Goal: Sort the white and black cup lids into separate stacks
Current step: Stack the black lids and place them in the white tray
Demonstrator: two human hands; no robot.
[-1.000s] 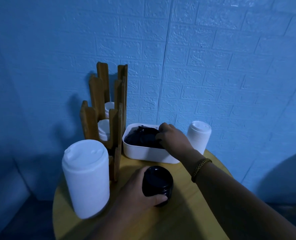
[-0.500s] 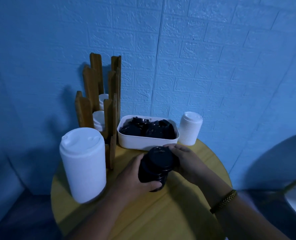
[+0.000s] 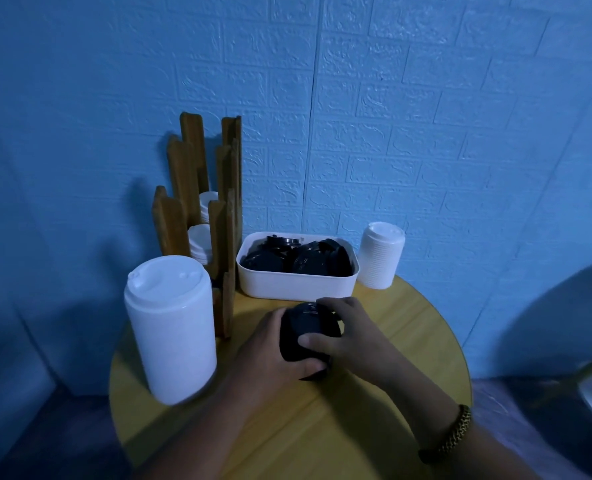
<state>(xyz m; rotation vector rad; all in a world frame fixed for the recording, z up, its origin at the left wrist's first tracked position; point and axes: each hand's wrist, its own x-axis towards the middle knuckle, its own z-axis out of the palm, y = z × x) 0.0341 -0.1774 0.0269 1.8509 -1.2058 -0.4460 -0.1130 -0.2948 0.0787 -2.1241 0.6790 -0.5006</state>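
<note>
Your black stack [image 3: 306, 332] stands on the tabletop [image 3: 408, 341], mostly hidden between your hands, its base hard to make out. Your left hand [image 3: 270, 355] curls round its left side. Your right hand [image 3: 350, 332] grips it from the top right, thumb across the front. Behind, black lids [image 3: 298, 261] fill the bin [image 3: 298, 289].

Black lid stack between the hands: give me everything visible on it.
The black lid stack is a short, dark, plastic-looking column standing roughly upright on the round wooden table, in front of the white bin. The left hand wraps its left side; the right hand curls over its top and right side.
</note>
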